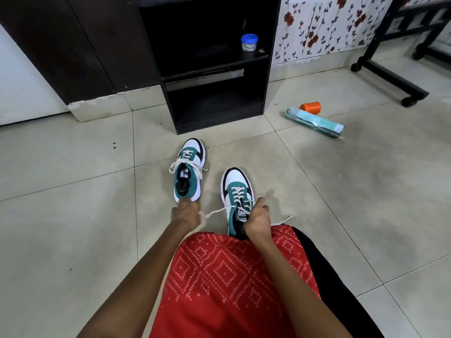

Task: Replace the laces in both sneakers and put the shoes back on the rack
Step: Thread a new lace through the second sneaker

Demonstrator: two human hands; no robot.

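Ahead, one black rack [217, 67]; on its shelf one blue-lidded jar [249, 42], white contents unclear. Two laced sneakers on the tiled floor [73, 203] before it. Left hand [185, 214] curls round far sneaker [189, 167] heel; right hand [257, 222] clasps near sneaker [238, 196] collar. Right: one orange cup [310, 107], one teal bottle [314, 121], lying.

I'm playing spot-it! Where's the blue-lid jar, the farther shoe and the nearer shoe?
Blue-lid jar [249, 38], head view, its lid.
Farther sneaker [191, 147], head view, white toe.
Nearer sneaker [234, 177], head view, white toe.
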